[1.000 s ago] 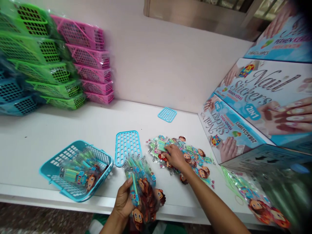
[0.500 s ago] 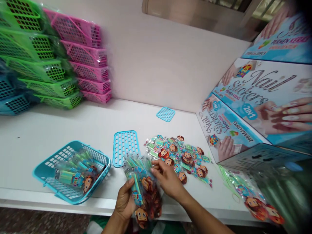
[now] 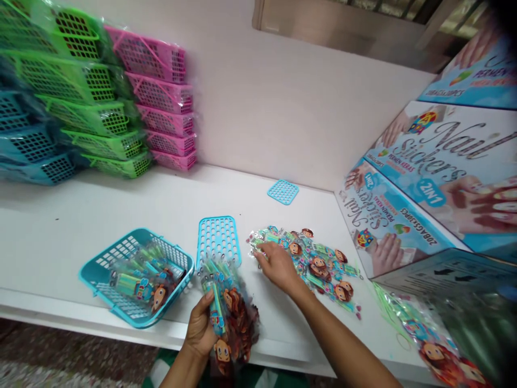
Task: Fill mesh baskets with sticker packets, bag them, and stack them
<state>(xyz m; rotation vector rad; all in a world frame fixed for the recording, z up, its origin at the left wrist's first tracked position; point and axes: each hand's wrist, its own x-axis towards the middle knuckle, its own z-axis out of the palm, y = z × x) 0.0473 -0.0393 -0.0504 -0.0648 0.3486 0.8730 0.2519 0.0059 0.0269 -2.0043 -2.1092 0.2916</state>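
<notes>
A thick bunch of clear packets (image 3: 232, 302), with green sticks inside and cartoon heads printed at their lower ends, is gripped in my left hand (image 3: 202, 326) over the table's front edge. My right hand (image 3: 277, 267) is at the left side of a loose pile of similar packets (image 3: 319, 264). Its fingers are curled together against the pile, and whatever is between them is hidden. To the left, a teal basket (image 3: 95, 280) holds several more packets. Behind the bunch lies a blue perforated plastic panel (image 3: 218, 231).
A smaller blue perforated panel (image 3: 283, 192) lies near the wall. Wrapped stacks of green baskets (image 3: 92, 113), pink baskets (image 3: 169, 116) and blue baskets (image 3: 32, 143) stand at the back left. Nail sticker boxes (image 3: 440, 156) are piled at the right, with more packets (image 3: 436, 345) in front.
My right hand has moved from the held bunch to the left side of the pile. The left hand keeps its grip on the bunch. The whole view has shifted slightly.
</notes>
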